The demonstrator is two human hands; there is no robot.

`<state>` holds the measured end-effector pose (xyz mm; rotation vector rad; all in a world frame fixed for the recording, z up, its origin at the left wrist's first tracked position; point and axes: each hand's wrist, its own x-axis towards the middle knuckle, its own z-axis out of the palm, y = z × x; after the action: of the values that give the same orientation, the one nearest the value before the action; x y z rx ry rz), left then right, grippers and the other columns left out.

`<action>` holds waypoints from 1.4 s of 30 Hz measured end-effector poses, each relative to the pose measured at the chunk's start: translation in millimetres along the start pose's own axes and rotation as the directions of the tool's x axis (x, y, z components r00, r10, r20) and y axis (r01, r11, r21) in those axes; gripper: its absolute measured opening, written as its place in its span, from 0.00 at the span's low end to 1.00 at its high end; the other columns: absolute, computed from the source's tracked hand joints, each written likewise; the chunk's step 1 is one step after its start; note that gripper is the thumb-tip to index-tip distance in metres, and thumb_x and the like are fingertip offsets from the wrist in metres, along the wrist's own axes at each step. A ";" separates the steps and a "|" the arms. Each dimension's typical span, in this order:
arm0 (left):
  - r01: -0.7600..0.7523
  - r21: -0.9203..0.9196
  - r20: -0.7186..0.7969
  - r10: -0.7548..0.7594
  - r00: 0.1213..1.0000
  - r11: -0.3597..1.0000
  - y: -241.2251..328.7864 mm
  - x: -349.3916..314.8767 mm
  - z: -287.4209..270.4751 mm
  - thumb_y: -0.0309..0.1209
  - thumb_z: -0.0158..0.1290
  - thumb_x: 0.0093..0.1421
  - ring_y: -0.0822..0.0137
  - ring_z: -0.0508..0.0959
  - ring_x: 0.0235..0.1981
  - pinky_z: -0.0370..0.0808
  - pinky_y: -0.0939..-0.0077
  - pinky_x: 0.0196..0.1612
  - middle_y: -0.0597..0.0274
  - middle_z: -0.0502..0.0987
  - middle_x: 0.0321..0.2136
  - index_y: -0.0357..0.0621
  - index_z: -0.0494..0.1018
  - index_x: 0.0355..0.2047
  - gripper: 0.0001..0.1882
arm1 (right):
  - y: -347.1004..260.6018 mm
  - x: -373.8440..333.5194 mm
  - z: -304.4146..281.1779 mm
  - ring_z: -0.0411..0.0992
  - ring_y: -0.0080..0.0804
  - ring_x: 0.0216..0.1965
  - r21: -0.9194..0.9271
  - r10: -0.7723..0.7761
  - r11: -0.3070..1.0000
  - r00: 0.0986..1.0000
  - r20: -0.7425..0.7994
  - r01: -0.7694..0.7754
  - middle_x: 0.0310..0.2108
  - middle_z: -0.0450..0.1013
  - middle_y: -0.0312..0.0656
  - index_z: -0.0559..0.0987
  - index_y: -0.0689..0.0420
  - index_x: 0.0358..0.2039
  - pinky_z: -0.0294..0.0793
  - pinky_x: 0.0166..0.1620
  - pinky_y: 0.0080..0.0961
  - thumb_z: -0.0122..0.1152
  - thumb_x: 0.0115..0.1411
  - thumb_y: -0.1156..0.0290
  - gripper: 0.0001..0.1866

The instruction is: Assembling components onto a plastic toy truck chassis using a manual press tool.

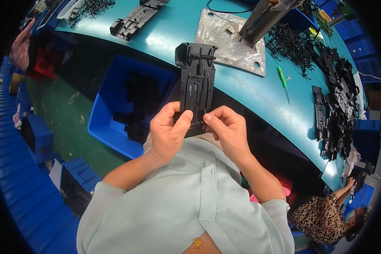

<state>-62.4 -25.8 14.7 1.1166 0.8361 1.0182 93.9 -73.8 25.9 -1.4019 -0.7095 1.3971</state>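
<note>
A long black plastic toy car chassis is held up in front of me, its moulded underside facing me. My left hand grips its near left edge, with the thumb lying on top. At the near right side, my right hand has thumb and forefinger pinched together against the chassis. A small dark tip shows at that pinch, but what it belongs to is hard to make out. The near end of the chassis is partly hidden by my fingers.
Beyond the chassis, a teal table carries a metal plate fixture, a green-handled screwdriver, a heap of thin black parts and stacked chassis. A blue bin holds dark parts. A co-worker sits at right.
</note>
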 end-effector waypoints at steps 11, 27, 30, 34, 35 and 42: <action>-0.549 0.562 0.267 0.492 0.829 0.620 8.9 11.0 -1.8 0.18 0.56 0.50 0.59 0.74 0.26 0.71 0.74 0.28 0.53 0.74 0.28 0.34 0.74 0.38 0.13 | 7.0 -7.0 19.1 0.73 0.33 0.26 -0.482 -0.623 0.703 0.780 -0.063 0.523 0.27 0.73 0.43 0.77 0.64 0.31 0.72 0.28 0.25 0.63 0.52 0.78 0.06; -0.551 0.424 0.381 0.411 0.829 0.719 14.3 62.7 25.6 0.15 0.54 0.51 0.64 0.72 0.35 0.70 0.76 0.40 0.58 0.74 0.35 0.40 0.74 0.46 0.19 | -14.9 -6.1 -17.6 0.70 0.20 0.34 0.209 -0.292 0.911 0.913 -0.285 0.356 0.34 0.74 0.37 0.74 0.66 0.37 0.73 0.38 0.20 0.50 0.64 0.69 0.11; -0.383 0.453 0.250 0.298 0.921 0.805 21.5 65.1 29.6 0.19 0.56 0.52 0.65 0.72 0.36 0.70 0.75 0.41 0.59 0.73 0.37 0.39 0.74 0.45 0.18 | -12.5 -2.4 -24.3 0.69 0.19 0.32 0.263 -0.249 0.906 0.920 -0.302 0.332 0.32 0.74 0.36 0.75 0.65 0.34 0.70 0.38 0.19 0.51 0.63 0.68 0.12; 0.465 -0.047 0.346 -0.423 0.838 0.884 23.4 75.8 26.2 0.30 0.51 0.62 0.76 0.73 0.31 0.71 0.81 0.36 0.65 0.75 0.32 0.37 0.74 0.40 0.10 | -8.0 8.0 -33.1 0.68 0.18 0.31 0.254 -0.284 0.897 0.912 -0.298 0.362 0.30 0.73 0.35 0.76 0.63 0.30 0.68 0.38 0.19 0.52 0.62 0.67 0.12; 0.507 -0.058 0.328 -0.463 0.824 0.860 29.8 75.3 30.6 0.35 0.48 0.65 0.76 0.74 0.28 0.70 0.81 0.33 0.67 0.76 0.29 0.37 0.74 0.38 0.12 | -9.3 10.9 -33.3 0.68 0.18 0.31 0.317 -0.244 0.889 0.928 -0.281 0.330 0.29 0.73 0.34 0.76 0.63 0.29 0.67 0.38 0.19 0.51 0.62 0.67 0.12; 0.536 -0.127 0.353 -0.467 0.811 0.835 19.7 86.2 22.1 0.37 0.48 0.65 0.75 0.74 0.27 0.69 0.80 0.27 0.65 0.76 0.30 0.37 0.74 0.38 0.14 | -18.0 23.5 -40.5 0.70 0.21 0.35 0.445 -0.148 0.878 0.984 -0.100 0.177 0.33 0.75 0.38 0.78 0.64 0.32 0.67 0.42 0.22 0.48 0.62 0.65 0.15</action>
<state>-18.2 51.0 36.0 0.7697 0.6906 0.4549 140.8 -55.9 27.1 -0.9875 -0.4106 1.2758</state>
